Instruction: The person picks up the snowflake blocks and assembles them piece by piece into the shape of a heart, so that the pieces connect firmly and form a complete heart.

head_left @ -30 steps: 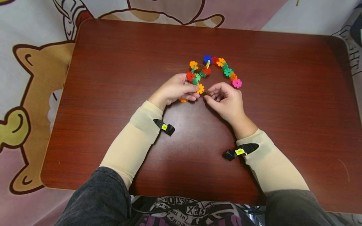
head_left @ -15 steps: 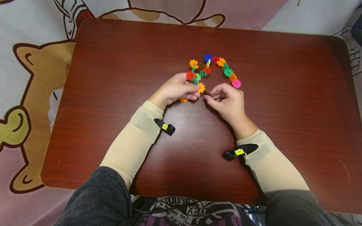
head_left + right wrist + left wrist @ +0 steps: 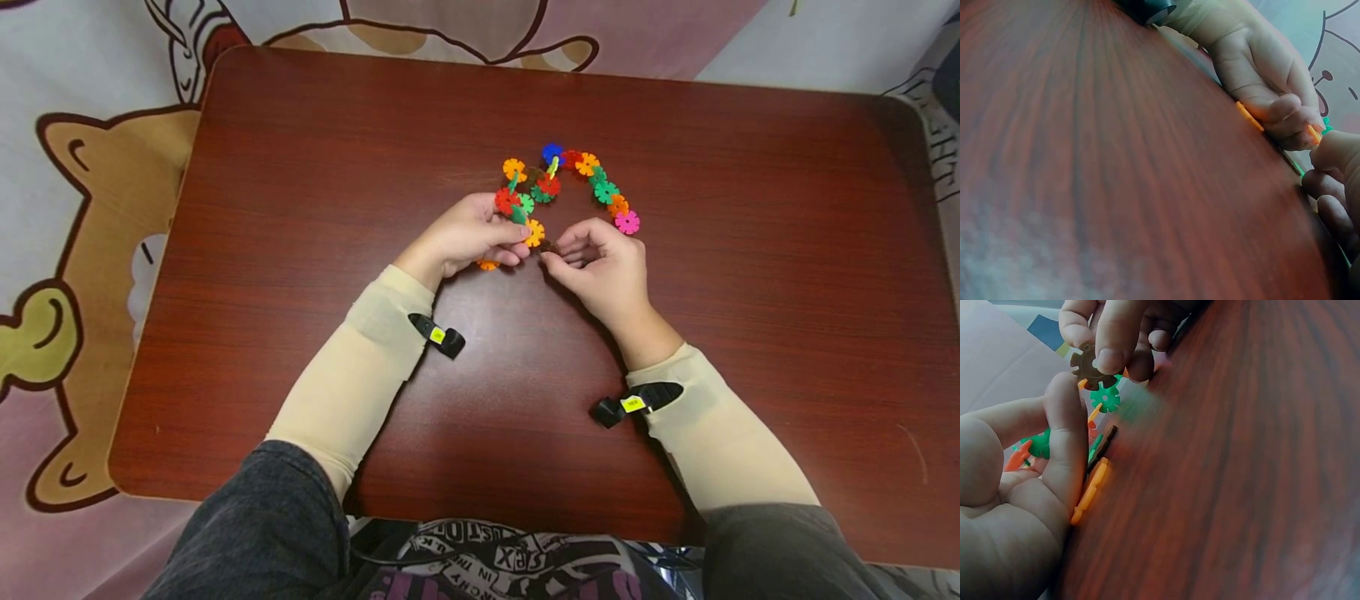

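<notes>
In the head view my left hand (image 3: 476,237) pinches an orange flower-shaped interlocking disc (image 3: 535,233) between thumb and fingers. That disc belongs to a cluster of joined discs, among them a red disc (image 3: 507,201) and a light green disc (image 3: 524,204). Just to the right, my right hand (image 3: 611,271) pinches a brown interlocking disc (image 3: 551,247) by its edge. The left wrist view shows this brown disc (image 3: 1088,370) with its notched rim turned towards the left fingertips. Whether the brown and orange discs touch is hard to tell.
A curved chain runs beyond the right hand, from a blue disc (image 3: 552,154) to a pink disc (image 3: 627,222). Another orange disc (image 3: 488,265) lies on the brown table (image 3: 360,150) beneath the left hand. Patterned cloth (image 3: 112,250) borders the table's left side.
Both hands keep nearly the same place. The brown disc tilts slightly in the right fingers, beside the orange disc.
</notes>
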`<state>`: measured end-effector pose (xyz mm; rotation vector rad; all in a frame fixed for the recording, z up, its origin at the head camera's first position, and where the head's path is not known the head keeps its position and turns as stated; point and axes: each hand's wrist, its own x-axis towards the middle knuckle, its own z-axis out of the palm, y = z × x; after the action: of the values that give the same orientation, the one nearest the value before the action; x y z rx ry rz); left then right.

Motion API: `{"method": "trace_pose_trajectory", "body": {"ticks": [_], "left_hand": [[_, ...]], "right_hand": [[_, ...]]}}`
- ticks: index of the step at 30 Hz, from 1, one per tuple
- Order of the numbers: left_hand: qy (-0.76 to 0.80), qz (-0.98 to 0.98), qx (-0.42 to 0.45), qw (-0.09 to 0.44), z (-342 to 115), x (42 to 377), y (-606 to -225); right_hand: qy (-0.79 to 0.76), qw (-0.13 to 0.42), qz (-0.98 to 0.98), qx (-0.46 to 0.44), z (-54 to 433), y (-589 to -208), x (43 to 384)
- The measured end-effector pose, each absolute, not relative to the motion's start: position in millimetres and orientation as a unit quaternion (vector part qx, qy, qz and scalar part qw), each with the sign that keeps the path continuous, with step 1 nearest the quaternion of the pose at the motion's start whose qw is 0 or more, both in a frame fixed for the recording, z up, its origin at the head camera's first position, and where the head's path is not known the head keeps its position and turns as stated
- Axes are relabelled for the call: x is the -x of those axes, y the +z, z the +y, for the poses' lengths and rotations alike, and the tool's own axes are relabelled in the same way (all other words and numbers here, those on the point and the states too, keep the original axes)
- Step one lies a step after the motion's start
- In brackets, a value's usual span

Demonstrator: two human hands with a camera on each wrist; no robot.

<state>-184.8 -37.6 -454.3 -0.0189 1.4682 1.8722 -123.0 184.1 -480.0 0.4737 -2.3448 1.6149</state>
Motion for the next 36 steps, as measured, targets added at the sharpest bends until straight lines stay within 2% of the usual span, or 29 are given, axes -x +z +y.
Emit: {"method": "trace_pose_trajectory", "body": {"ticks": [21,36], "left_hand": [[0.67,0.642,-0.023,0.371,-35.5,185.3,-452.3],[0.758,0.548,0.016,0.354,-42.9,190.7,-459.8]], "right_hand": [[0.533,0.134,-0.817,-0.172,183.3,-479.3,124.0],[0.506,0.138,-0.833,-0.177,182.7,-481.8,124.6]]}}
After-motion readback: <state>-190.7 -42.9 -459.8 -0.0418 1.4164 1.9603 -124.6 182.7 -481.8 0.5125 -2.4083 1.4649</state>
